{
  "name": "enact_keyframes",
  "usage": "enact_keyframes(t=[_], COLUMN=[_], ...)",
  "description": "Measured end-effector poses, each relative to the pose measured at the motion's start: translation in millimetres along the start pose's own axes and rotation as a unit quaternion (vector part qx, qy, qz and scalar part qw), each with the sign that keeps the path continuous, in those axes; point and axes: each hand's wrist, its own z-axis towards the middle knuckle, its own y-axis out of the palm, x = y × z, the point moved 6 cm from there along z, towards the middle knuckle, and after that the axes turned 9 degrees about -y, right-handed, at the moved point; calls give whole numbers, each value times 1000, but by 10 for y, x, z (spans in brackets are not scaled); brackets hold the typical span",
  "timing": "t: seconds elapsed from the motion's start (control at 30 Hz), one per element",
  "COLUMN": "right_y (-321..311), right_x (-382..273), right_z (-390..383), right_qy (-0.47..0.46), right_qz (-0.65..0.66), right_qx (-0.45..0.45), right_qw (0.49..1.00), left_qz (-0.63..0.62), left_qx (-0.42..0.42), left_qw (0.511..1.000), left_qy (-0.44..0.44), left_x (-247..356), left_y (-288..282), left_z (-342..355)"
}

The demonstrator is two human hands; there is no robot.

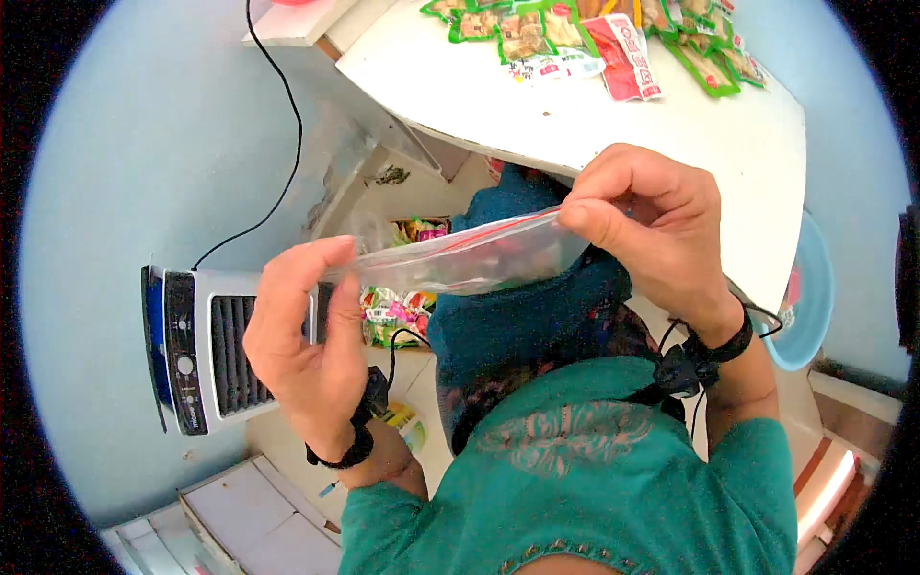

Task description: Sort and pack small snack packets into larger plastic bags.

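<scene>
The clear zip-seal bag [460, 264] hangs in the air between both hands, over the person's dark blue trousers [517, 331] and on the near side of the white bench [738, 182]. Along the far part of that bench lie many green-edged food packets [527, 29] and one red-and-white packet [628, 62], all well apart from the bag. Judging by this, the work looks partway through: the bag is in hand and drawn out along its length, while the packets lie loose on the bench. Some greenish colour shows near the bag's right end, but whether it lies inside or shows through the film cannot be told. Nor can it be told whether the seal is pressed together, so that closing may be left to do.

The bag's long axis runs crosswise in front of the person, slanting so that its right end sits higher in the view. A thin red seal line [498, 230] follows the edge toward the bench, and the clear body spreads from it toward the person. At the ends, the left hand [311, 340] and the right hand [661, 225] each grip a corner between thumb and forefinger.
</scene>
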Motion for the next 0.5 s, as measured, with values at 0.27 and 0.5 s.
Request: enact_keyframes(t=[0.27, 0.5], right_y=[85, 97], right_x=[-14, -67], right_z=[52, 54], right_qy=[-41, -69], right_qz=[-23, -42], right_qx=[29, 12], right_qw=[998, 997], left_qz=[93, 53], left_qx=[-27, -57], left_qw=[988, 987], left_qy=[118, 140], left_x=[439, 496], left_y=[266, 431], left_z=[56, 106])
